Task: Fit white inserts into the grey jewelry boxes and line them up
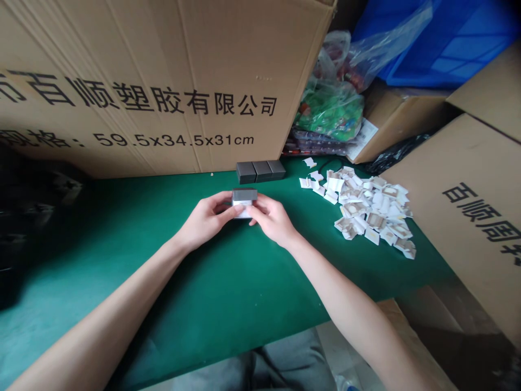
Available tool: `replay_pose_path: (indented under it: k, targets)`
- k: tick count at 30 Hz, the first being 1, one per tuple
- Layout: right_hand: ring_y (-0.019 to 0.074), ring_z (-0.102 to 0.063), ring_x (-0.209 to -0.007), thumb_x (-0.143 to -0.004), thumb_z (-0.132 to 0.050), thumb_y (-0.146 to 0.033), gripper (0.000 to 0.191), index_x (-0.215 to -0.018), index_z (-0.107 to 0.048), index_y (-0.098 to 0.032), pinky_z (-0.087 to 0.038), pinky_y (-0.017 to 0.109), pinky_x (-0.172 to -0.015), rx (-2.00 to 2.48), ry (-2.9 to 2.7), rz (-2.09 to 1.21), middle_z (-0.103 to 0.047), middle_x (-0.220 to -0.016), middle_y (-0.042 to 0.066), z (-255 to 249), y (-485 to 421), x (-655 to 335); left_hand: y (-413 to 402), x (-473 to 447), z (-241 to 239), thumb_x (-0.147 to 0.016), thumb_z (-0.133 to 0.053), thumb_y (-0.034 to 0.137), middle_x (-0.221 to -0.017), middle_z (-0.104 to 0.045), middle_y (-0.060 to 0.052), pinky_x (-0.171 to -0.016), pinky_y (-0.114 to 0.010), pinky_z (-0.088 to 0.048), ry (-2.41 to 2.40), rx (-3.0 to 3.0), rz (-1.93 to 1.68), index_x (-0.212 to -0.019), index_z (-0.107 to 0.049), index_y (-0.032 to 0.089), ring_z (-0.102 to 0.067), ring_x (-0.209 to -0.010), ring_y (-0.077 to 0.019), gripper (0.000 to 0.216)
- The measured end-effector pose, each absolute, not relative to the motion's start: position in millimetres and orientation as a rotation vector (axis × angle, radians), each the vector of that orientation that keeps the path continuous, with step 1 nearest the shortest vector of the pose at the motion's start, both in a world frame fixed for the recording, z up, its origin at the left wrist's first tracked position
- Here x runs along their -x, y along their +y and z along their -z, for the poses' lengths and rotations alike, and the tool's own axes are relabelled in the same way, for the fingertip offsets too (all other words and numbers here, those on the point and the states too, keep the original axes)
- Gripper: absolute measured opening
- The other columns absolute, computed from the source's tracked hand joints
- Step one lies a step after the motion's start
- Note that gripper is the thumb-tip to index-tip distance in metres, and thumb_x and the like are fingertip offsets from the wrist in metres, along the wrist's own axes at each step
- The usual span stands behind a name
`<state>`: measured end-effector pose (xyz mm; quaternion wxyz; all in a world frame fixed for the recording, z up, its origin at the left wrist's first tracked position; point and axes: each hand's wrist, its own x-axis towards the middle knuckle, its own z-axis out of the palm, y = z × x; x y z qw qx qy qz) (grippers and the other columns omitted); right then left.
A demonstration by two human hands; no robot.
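A small grey box (245,194) with a white insert (243,209) at its front sits between my two hands over the green table (211,282). My left hand (204,219) grips its left side, fingers curled and thumb on the white part. My right hand (272,218) pinches its right side. Three closed grey boxes (261,170) stand in a row just behind, against the big carton. A heap of small white folded inserts (368,209) lies to the right of my right hand.
A large printed cardboard carton (154,81) walls off the back. Another carton (468,217) stands at the right, with plastic bags (329,108) and a blue crate (448,43) behind. Dark objects (24,217) sit at the left edge.
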<state>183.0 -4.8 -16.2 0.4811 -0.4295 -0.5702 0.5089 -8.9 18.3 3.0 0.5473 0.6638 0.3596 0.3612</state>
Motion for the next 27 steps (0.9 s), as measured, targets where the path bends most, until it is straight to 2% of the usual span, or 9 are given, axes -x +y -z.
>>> replay_pose_path:
  k: [5, 11, 16, 27]
  targets:
    - [0.0206, -0.071, -0.095, -0.088, -0.067, -0.037, 0.041, -0.126, -0.066, -0.022, -0.063, 0.029, -0.063, 1.046, -1.368, -1.223, -0.074, -0.12, 0.007, 17.8, -3.9, -183.0, 17.8, 7.7, -8.4, -0.088, -0.074, 0.047, -0.134, -0.069, -0.01, -0.105, -0.043, -0.053, 0.833, -1.6, -0.833, -0.131, -0.067, 0.02, -0.067, -0.118, -0.0303, 0.051]
    - [0.0201, -0.071, -0.094, -0.087, -0.068, -0.035, 0.041, -0.125, -0.067, -0.023, -0.062, 0.028, -0.063, 1.037, -1.329, -1.225, -0.075, -0.118, 0.007, 18.1, -2.8, -182.8, 15.2, 6.2, -8.0, -0.087, -0.072, 0.051, -0.126, -0.071, -0.012, -0.096, -0.042, -0.058, 0.95, -1.469, -0.861, -0.133, -0.067, 0.018, -0.069, -0.109, -0.0288, 0.057]
    - [0.0204, -0.071, -0.095, -0.086, -0.069, -0.035, 0.041, -0.125, -0.066, -0.022, -0.063, 0.029, -0.063, 1.042, -1.322, -1.229, -0.074, -0.118, 0.007, 18.3, -2.2, -182.3, 16.1, 6.7, -1.3, -0.084, -0.075, 0.051, -0.122, -0.072, -0.013, -0.097, -0.047, -0.056, 0.994, -1.407, -0.901, -0.135, -0.065, 0.015, -0.07, -0.105, -0.0288, 0.063]
    - [0.0201, -0.071, -0.092, -0.085, -0.071, -0.034, 0.044, -0.126, -0.066, -0.02, -0.063, 0.028, -0.063, 1.05, -1.325, -1.244, -0.075, -0.114, 0.008, 15.9, -4.8, -182.4, 20.4, 7.8, 7.0, -0.084, -0.075, 0.049, -0.11, -0.076, -0.012, -0.094, -0.044, -0.056, 1.011, -1.479, -0.941, -0.129, -0.069, 0.013, -0.07, -0.098, -0.0277, 0.059]
